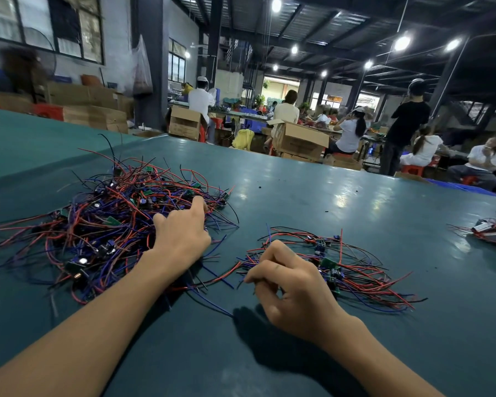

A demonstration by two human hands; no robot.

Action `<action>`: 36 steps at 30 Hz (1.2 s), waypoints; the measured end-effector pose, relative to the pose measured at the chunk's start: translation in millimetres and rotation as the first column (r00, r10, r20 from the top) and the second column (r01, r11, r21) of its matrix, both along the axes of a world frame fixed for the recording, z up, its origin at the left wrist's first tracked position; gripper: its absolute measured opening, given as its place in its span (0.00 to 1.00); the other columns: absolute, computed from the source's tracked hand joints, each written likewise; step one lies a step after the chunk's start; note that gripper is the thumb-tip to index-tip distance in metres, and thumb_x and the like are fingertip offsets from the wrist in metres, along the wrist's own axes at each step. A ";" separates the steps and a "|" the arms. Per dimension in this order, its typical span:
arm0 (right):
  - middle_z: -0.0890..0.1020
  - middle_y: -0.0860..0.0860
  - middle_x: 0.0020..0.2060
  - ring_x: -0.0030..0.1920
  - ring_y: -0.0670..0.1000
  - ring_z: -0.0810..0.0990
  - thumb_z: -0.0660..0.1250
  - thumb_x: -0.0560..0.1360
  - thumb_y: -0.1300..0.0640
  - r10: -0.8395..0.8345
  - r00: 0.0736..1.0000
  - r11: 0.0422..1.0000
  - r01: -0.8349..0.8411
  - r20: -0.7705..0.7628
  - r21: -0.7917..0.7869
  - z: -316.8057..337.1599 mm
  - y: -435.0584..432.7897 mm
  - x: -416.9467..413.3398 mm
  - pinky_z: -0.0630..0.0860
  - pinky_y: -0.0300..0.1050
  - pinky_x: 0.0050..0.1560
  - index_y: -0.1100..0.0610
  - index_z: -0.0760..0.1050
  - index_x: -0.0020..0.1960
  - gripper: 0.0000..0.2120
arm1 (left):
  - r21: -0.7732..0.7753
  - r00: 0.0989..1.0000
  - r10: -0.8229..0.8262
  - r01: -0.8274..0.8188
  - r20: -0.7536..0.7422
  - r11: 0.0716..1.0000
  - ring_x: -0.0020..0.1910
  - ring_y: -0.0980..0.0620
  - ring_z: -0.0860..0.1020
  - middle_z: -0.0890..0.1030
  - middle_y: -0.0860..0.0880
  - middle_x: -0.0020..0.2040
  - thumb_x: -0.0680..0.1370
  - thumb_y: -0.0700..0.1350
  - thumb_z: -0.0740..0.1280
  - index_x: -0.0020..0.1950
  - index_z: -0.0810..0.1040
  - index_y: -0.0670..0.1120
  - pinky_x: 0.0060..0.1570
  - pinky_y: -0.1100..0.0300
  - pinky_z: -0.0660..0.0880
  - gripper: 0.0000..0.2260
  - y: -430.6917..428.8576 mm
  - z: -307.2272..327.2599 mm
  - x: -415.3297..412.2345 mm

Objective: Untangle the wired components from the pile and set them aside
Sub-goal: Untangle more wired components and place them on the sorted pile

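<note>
A big tangled pile (pixel 103 222) of small green circuit boards with red, blue and black wires lies on the left of the dark teal table (pixel 312 196). My left hand (pixel 181 233) rests on the pile's right edge, its fingers reaching into the wires; what they hold is hidden. To the right lies a smaller, flatter bunch of sorted wired components (pixel 355 270). My right hand (pixel 292 287) hovers at that bunch's left end, fingers curled and pinching its wires.
Another small heap of wired parts (pixel 493 233) sits at the table's far right edge. Beyond the table's far edge are cardboard boxes (pixel 298 141) and several seated and standing people at other benches.
</note>
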State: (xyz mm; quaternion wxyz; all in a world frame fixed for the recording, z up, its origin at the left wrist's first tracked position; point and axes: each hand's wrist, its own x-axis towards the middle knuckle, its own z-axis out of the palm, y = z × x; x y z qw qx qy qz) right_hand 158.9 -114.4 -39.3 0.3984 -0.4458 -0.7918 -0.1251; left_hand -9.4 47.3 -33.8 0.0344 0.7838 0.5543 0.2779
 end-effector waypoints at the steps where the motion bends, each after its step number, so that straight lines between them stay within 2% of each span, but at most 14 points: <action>1: 0.76 0.52 0.41 0.33 0.52 0.73 0.70 0.71 0.71 -0.001 1.000 1.000 0.001 0.000 -0.001 -0.2 -0.1 0.7 0.72 0.46 0.30 0.59 0.84 0.45 0.09 | 0.038 0.998 -0.024 0.022 0.057 0.999 0.47 0.41 0.78 0.81 0.50 0.41 0.77 0.43 0.65 0.62 0.64 0.51 0.50 0.48 0.61 0.17 -1.6 0.7 1.3; 4: 0.76 0.52 0.41 0.33 0.51 0.73 0.70 0.70 0.71 0.012 0.999 1.000 -0.012 -0.039 -0.019 -0.3 0.1 2.0 0.71 0.44 0.32 0.59 0.84 0.45 0.10 | 0.162 0.985 -0.097 0.073 0.146 0.984 0.46 0.42 0.76 0.77 0.51 0.40 0.77 0.44 0.65 0.70 0.63 0.51 0.50 0.48 0.63 0.23 -12.4 5.4 9.8; 6: 0.77 0.51 0.40 0.34 0.51 0.75 0.71 0.71 0.71 0.052 0.977 0.994 -0.070 -0.206 -0.079 0.2 0.6 1.6 0.71 0.41 0.35 0.58 0.85 0.45 0.10 | 0.276 0.987 -0.117 0.084 0.106 0.957 0.47 0.43 0.75 0.75 0.53 0.41 0.77 0.46 0.67 0.73 0.64 0.50 0.49 0.49 0.63 0.25 -23.9 8.7 17.0; 9: 0.78 0.48 0.39 0.38 0.52 0.78 0.72 0.74 0.63 0.021 0.912 0.983 -0.095 -0.410 -0.160 3.0 1.3 3.7 0.71 0.41 0.39 0.54 0.85 0.46 0.06 | 0.362 0.972 -0.206 0.154 0.111 0.920 0.50 0.45 0.77 0.79 0.52 0.48 0.77 0.48 0.68 0.75 0.64 0.50 0.52 0.48 0.66 0.27 -37.7 13.8 25.0; 13: 0.80 0.46 0.38 0.38 0.50 0.79 0.71 0.73 0.60 -0.053 0.834 0.976 -0.073 -0.549 -0.205 3.6 4.7 7.0 0.73 0.44 0.39 0.55 0.86 0.46 0.05 | 0.445 0.826 -0.500 0.356 0.262 0.822 0.49 0.44 0.79 0.81 0.47 0.51 0.77 0.38 0.71 0.75 0.67 0.44 0.53 0.42 0.73 0.27 -49.5 18.7 29.9; 16: 0.79 0.49 0.31 0.29 0.51 0.74 0.72 0.75 0.62 -0.099 0.618 0.950 -0.176 -0.780 -0.260 3.8 7.4 7.5 0.70 0.41 0.27 0.55 0.86 0.46 0.04 | 0.525 0.743 -0.624 0.441 0.242 0.728 0.49 0.46 0.78 0.80 0.46 0.54 0.76 0.33 0.70 0.75 0.68 0.43 0.52 0.44 0.77 0.28 -57.3 19.9 32.2; 18: 0.77 0.53 0.30 0.23 0.53 0.72 0.70 0.77 0.66 -0.124 0.457 0.938 -0.236 -0.881 -0.255 6.3 9.3 10.6 0.68 0.40 0.21 0.57 0.85 0.49 0.07 | 0.562 0.699 -0.683 0.484 0.213 0.671 0.52 0.43 0.80 0.80 0.46 0.57 0.78 0.33 0.69 0.75 0.67 0.45 0.53 0.44 0.78 0.27 -59.2 21.2 33.7; 20: 0.79 0.55 0.33 0.23 0.53 0.75 0.67 0.78 0.67 -0.146 0.326 0.931 -0.275 -0.934 -0.241 12.4 10.2 14.8 0.68 0.39 0.19 0.59 0.85 0.52 0.09 | 0.610 0.666 -0.728 0.512 0.163 0.605 0.53 0.42 0.81 0.81 0.45 0.58 0.79 0.32 0.68 0.74 0.69 0.44 0.53 0.45 0.78 0.25 -60.8 22.0 35.6; 22: 0.81 0.54 0.35 0.26 0.53 0.77 0.69 0.78 0.61 -0.159 0.246 0.916 -0.325 -0.956 -0.236 19.2 11.0 18.6 0.69 0.39 0.19 0.59 0.84 0.54 0.08 | 0.637 0.629 -0.770 0.552 0.106 0.538 0.53 0.42 0.81 0.81 0.45 0.57 0.79 0.32 0.69 0.73 0.69 0.45 0.53 0.45 0.78 0.24 -61.5 22.4 36.2; 26: 0.80 0.53 0.36 0.25 0.51 0.76 0.76 0.68 0.48 -0.171 0.302 0.875 -0.392 -0.938 -0.286 25.4 8.7 24.1 0.70 0.40 0.20 0.57 0.86 0.52 0.17 | 0.629 0.569 -0.821 0.622 0.045 0.466 0.55 0.43 0.81 0.81 0.44 0.57 0.79 0.33 0.69 0.73 0.67 0.45 0.53 0.46 0.78 0.24 -61.7 21.4 35.2; 28: 0.78 0.53 0.33 0.25 0.51 0.74 0.76 0.69 0.47 -0.162 0.330 0.865 -0.407 -0.930 -0.295 24.2 8.1 23.9 0.69 0.40 0.22 0.57 0.85 0.45 0.13 | 0.622 0.555 -0.832 0.642 0.028 0.449 0.55 0.44 0.81 0.80 0.44 0.59 0.79 0.32 0.69 0.73 0.68 0.45 0.54 0.48 0.78 0.24 -62.3 20.0 36.1; 30: 0.76 0.53 0.31 0.24 0.51 0.74 0.75 0.70 0.46 -0.155 0.313 0.867 -0.412 -0.937 -0.281 23.6 8.4 22.0 0.68 0.39 0.22 0.55 0.83 0.41 0.12 | 0.613 0.549 -0.834 0.644 0.045 0.457 0.57 0.47 0.81 0.80 0.45 0.60 0.78 0.32 0.70 0.71 0.69 0.45 0.56 0.50 0.78 0.23 -62.3 18.6 36.0; 33: 0.77 0.52 0.33 0.25 0.50 0.75 0.75 0.69 0.47 -0.146 0.276 0.859 -0.441 -0.950 -0.260 24.5 8.6 21.9 0.68 0.39 0.22 0.55 0.85 0.44 0.11 | 0.586 0.552 -0.827 0.637 0.108 0.501 0.56 0.52 0.83 0.82 0.47 0.61 0.79 0.34 0.70 0.69 0.73 0.45 0.54 0.53 0.80 0.20 -59.9 16.1 35.1; 36: 0.75 0.50 0.32 0.25 0.49 0.74 0.76 0.68 0.49 -0.122 0.215 0.853 -0.476 -0.969 -0.213 26.1 9.3 24.1 0.68 0.39 0.22 0.55 0.86 0.52 0.15 | 0.564 0.558 -0.812 0.619 0.175 0.547 0.56 0.57 0.83 0.85 0.50 0.59 0.80 0.39 0.70 0.67 0.73 0.45 0.52 0.55 0.81 0.16 -60.2 14.5 36.7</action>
